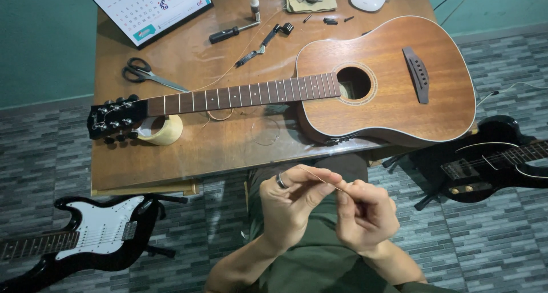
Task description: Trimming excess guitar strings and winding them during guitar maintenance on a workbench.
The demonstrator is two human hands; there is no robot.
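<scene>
A white calendar [149, 6] leans at the back left of the wooden table [188, 156]. The left hand [291, 204] and right hand [365, 213] both pinch a thin guitar string [322, 177] above the lap. A brown acoustic guitar [388, 81] lies on the table, scissors [145, 73] near its neck. 2 black electric guitars [85, 236] sit on the floor.

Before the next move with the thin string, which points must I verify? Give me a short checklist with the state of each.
1. Left hand pinches guitar string: ok.
2. Right hand pinches the same string: ok.
3. String free of kinks: cannot tell.
4. Acoustic guitar lies flat on table: ok.
5. Neck rests on the tape roll: ok.
6. Scissors and screwdriver lie on the table: ok.
</scene>
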